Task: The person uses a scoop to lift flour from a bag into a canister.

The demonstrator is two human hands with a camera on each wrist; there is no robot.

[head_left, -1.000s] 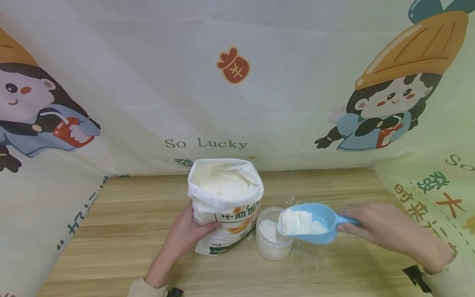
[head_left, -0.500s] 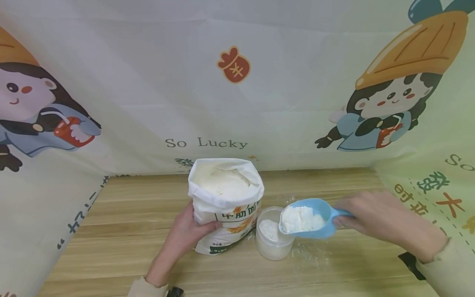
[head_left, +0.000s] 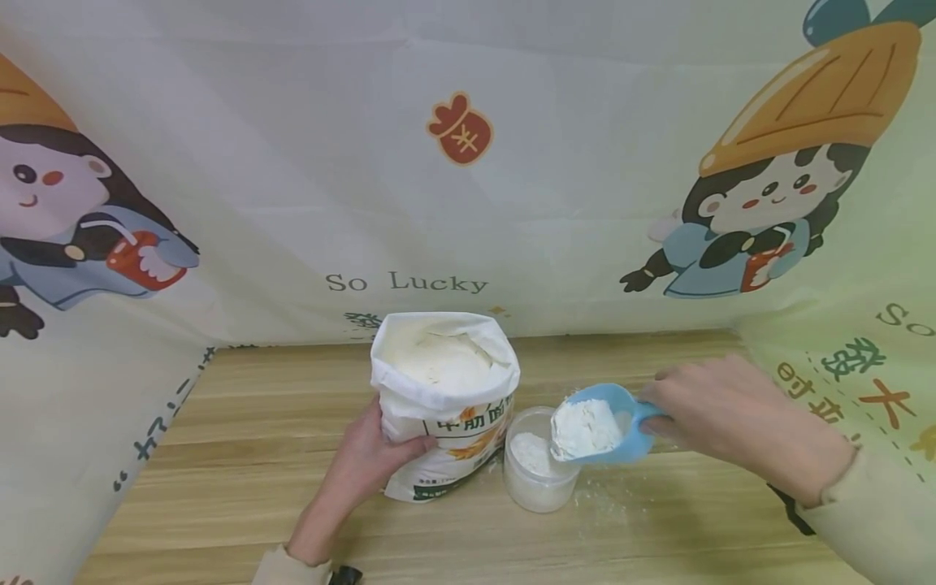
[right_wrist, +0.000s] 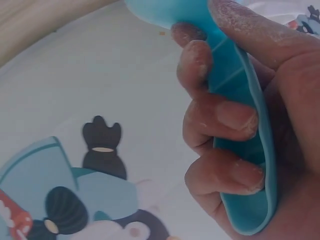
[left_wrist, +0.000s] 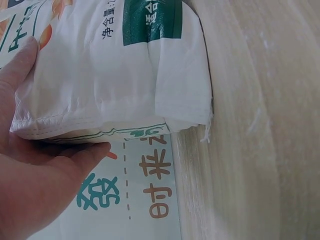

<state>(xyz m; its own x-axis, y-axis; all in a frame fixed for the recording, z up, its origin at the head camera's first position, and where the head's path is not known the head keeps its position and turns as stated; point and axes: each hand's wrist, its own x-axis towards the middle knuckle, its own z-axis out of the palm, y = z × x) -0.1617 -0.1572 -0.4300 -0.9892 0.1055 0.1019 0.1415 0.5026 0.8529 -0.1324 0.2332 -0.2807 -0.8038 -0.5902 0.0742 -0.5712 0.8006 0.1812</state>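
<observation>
An open white flour bag [head_left: 446,422] stands on the table, its top folded out and white flour [head_left: 439,361] inside. My left hand [head_left: 376,451] holds its left side, thumb on the printed front and the other fingers behind; the left wrist view shows the bag's lower corner. My right hand [head_left: 720,414] grips the handle of a blue scoop [head_left: 636,443], fingers curled round it in the right wrist view. The scoop is heaped with flour, and its lip hangs over the right rim of a clear round jar [head_left: 539,491] that has some flour in it.
The wood-grain table [head_left: 278,431] has spilled flour [head_left: 610,504] to the jar's right. A printed cloth [head_left: 556,179] rises behind it and along both sides. Bag and jar stand close together, the jar at the bag's right.
My right hand has moved left and slightly up, turning the scoop so it tilts more toward the jar. The flour in it has bunched toward the lip. Left hand, bag and jar stay put.
</observation>
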